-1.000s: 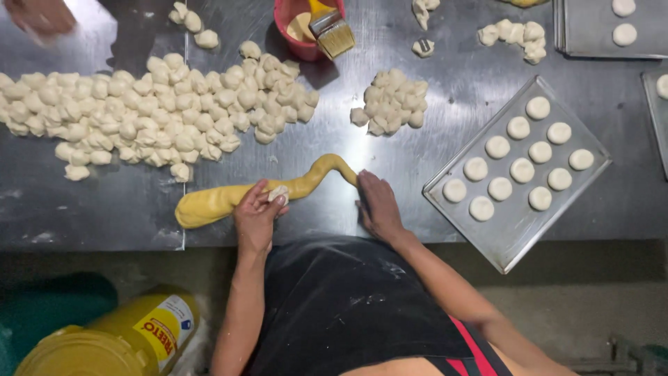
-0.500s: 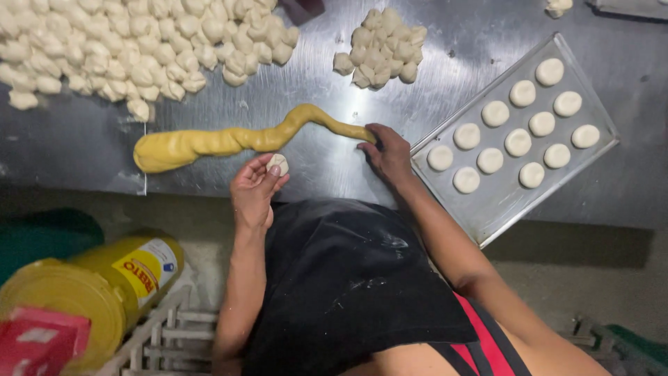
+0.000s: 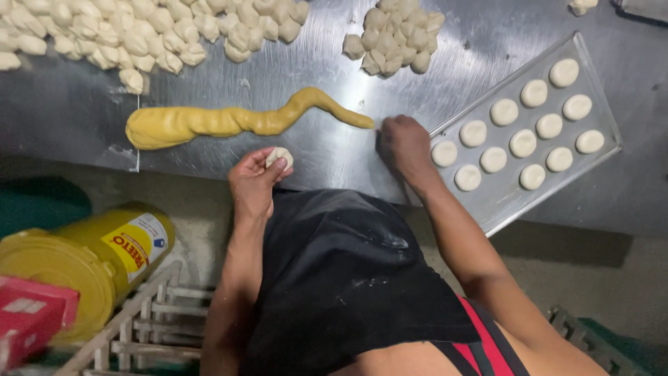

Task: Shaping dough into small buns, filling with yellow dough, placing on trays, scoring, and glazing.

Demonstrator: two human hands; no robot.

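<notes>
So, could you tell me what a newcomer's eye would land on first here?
Probably the long yellow dough rope lying across the steel table, its thin end beside the right hand. Next, the left hand holding a small dough ball near the table's edge. On the right sits a metal tray of pale dough rounds.

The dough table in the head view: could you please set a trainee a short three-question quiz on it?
1. True or false: the left hand holds a small dough ball.
2. How many dough rounds lie on the metal baking tray?
3. The right hand rests at which end of the yellow dough rope: A thick, B thin?

Key: 1 true. 2 eleven. 3 B.
</notes>
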